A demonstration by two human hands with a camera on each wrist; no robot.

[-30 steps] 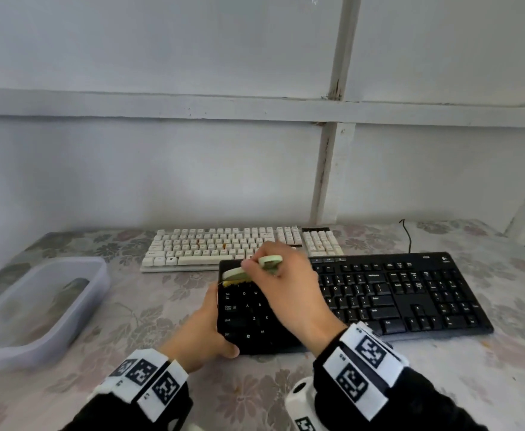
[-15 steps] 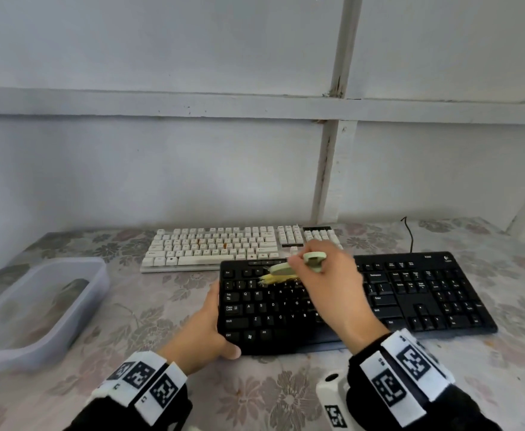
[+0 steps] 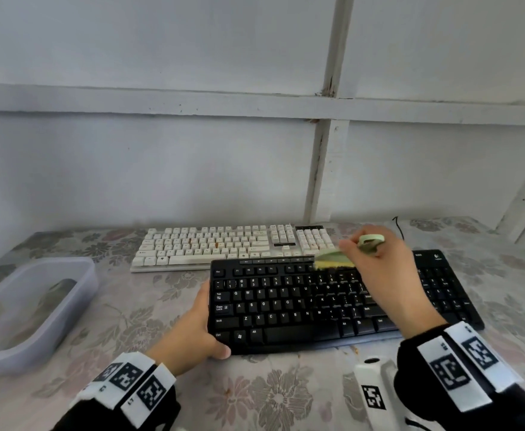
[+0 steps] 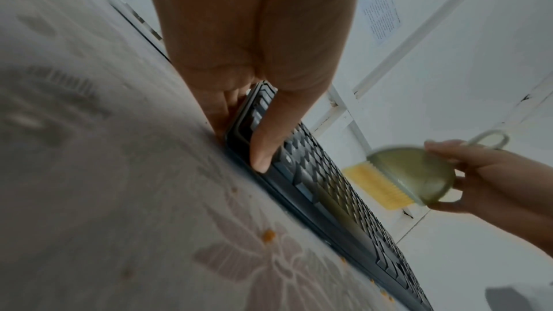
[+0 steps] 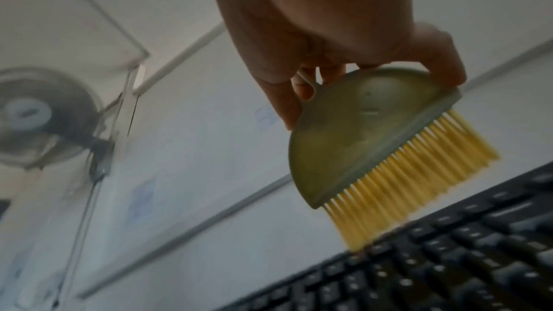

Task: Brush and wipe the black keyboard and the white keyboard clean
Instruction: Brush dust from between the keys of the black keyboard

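- The black keyboard (image 3: 332, 303) lies on the floral-covered desk (image 3: 255, 396); the white keyboard (image 3: 230, 247) sits just behind it.
- The left hand (image 3: 192, 331) has its grip closed on the black keyboard's left end, thumb on the front corner.
- The right hand (image 3: 385, 272) pinches a green brush (image 3: 335, 258), yellow bristles at the keyboard's top row.
- Left of the black keyboard stands a translucent tub (image 3: 37, 306); its contents are unclear.
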